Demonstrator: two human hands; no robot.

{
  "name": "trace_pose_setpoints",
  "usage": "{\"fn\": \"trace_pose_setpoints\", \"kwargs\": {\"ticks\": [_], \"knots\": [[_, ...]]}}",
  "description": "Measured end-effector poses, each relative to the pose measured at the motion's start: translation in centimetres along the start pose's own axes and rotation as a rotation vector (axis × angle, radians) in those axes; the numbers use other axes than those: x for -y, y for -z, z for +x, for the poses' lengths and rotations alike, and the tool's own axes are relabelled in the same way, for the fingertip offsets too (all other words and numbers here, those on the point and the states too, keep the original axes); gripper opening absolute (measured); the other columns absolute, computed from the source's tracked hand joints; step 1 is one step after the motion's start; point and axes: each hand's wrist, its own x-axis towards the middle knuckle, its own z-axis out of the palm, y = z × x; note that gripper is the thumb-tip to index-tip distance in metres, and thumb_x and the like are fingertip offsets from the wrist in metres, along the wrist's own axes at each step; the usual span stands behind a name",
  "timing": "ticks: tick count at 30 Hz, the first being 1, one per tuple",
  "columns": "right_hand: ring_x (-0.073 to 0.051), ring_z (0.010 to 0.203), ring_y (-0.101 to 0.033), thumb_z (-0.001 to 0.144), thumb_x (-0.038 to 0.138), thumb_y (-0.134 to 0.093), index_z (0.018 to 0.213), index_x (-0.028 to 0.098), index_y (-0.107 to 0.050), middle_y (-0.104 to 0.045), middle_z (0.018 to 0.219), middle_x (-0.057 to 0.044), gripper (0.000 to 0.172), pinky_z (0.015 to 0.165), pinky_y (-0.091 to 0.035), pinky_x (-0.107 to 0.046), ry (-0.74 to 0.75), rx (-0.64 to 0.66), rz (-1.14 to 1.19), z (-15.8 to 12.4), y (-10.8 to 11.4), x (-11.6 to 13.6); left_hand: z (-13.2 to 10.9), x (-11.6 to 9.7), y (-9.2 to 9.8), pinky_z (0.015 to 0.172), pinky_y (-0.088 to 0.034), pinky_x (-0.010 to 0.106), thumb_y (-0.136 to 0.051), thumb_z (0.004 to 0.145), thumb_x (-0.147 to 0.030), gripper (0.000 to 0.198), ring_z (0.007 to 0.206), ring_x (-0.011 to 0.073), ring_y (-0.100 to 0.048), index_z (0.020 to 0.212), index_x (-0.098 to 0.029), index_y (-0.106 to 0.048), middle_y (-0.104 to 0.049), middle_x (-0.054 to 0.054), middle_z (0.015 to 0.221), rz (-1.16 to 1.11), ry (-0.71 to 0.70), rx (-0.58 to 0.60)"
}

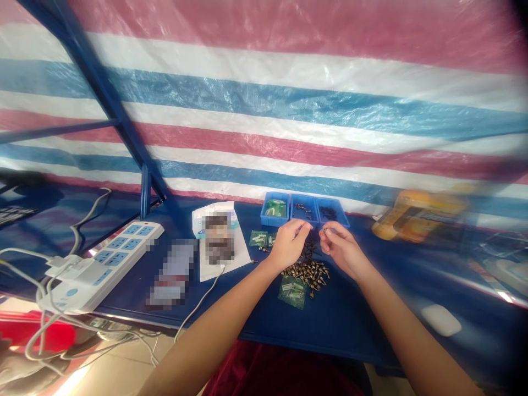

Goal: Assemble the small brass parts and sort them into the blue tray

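My left hand (291, 240) is closed, thumb and fingertips pinched together; what they hold, if anything, is too small to name. Close by on the right, my right hand (343, 248) pinches a small dark piece (325, 230) whose kind I cannot make out. Both hands are raised over the table, a short gap between their fingertips. Below them lies a pile of small brass-coloured screw-like parts (309, 273), with darker thin parts (308, 250) behind it. A clear green-tinted bag of small pale pieces (292, 292) rests at the pile's front edge.
Blue bins (274, 221) holding small parts stand behind my hands. Leftward are a paper sheet (242, 263), a blurred-out flat object (175, 272) and a white power strip (124, 247) with cables. To the right are a blurred yellow object (406, 215) and a white rounded case (441, 320).
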Motion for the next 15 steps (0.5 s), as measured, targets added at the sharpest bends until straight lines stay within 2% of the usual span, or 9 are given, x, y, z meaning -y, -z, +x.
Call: {"fn": "trace_pose_setpoints", "kwargs": {"ticks": [5,9,11,15], "knots": [[-0.012,0.055,-0.046,0.078,0.046,-0.072,0.085,0.024,-0.057,-0.054,0.072,0.002,0.028,0.050,-0.034,-0.026,-0.067,-0.004,0.056,0.4,0.2,-0.2,0.0,0.0,-0.1,0.086,-0.048,0.026,-0.042,0.100,-0.036,0.033,0.092,0.0158,-0.064,0.094,-0.019,-0.070,-0.071,0.003,0.100,0.012,-0.017,0.003],[-0.011,0.051,-0.041,0.080,0.047,-0.070,0.070,0.021,-0.049,-0.047,0.062,0.002,0.034,0.046,-0.031,-0.026,-0.160,-0.083,0.088,0.9,0.5,-0.7,0.0,0.1,-0.2,0.085,-0.048,0.026,-0.043,0.099,-0.035,0.031,0.092,0.0159,-0.064,0.094,-0.020,-0.070,-0.071,0.003,0.100,0.010,-0.009,-0.009],[-0.010,0.049,-0.039,0.078,0.047,-0.071,0.073,0.021,-0.050,-0.045,0.059,0.004,0.033,0.045,-0.030,-0.025,-0.153,-0.159,0.117,1.1,0.9,-0.7,0.0,0.1,-0.2,0.086,-0.048,0.026,-0.044,0.099,-0.035,0.031,0.092,0.0162,-0.064,0.094,-0.020,-0.070,-0.071,0.003,0.100,0.008,-0.004,-0.008],[-0.011,0.049,-0.043,0.077,0.048,-0.072,0.095,0.027,-0.053,-0.054,0.067,0.005,0.035,0.044,-0.031,-0.024,-0.092,-0.262,0.144,1.2,1.6,-0.2,0.0,0.1,-0.3,0.086,-0.048,0.026,-0.045,0.098,-0.036,0.030,0.092,0.0164,-0.064,0.095,-0.020,-0.070,-0.071,0.003,0.101,0.009,0.006,-0.004]]}}
